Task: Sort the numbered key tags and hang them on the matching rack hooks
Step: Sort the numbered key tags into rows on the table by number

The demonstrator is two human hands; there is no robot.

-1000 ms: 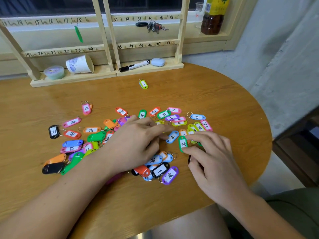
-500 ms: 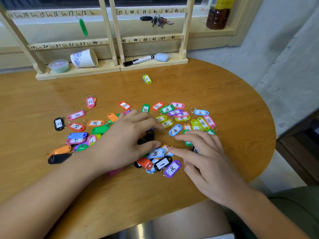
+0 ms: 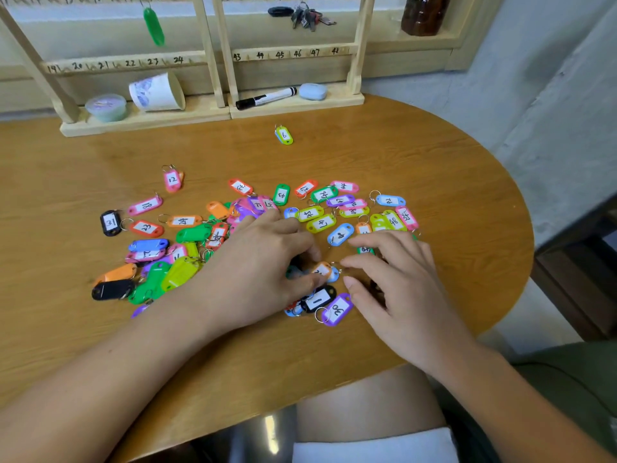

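The fingers of the left hand are curled down into the heap. Thumb and forefinger appear to pinch a small orange tag, apparently to lift it clear so that its label can be read. The right hand lies at three o'clock of that tag. Its fingers are nearly straight and spread, holding nothing, and the forefinger tip sits just beside the tag's ring, likely to steady it or part it from its neighbours.

At six o'clock of the pinch lie a black tag marked 1 and a purple tag, touching each other. The remaining key tags spread loosely from nine o'clock round to two o'clock on the tabletop, many face up so their numbers show. A yellow-green tag marked 6 lies alone at twelve o'clock, well apart from the heap, perhaps set aside for hanging.

Beyond it stands the wooden rack with numbered rails. Only one green tag hangs there, so the sorting seems barely begun. A black marker and a tipped paper cup rest on the rack's base.
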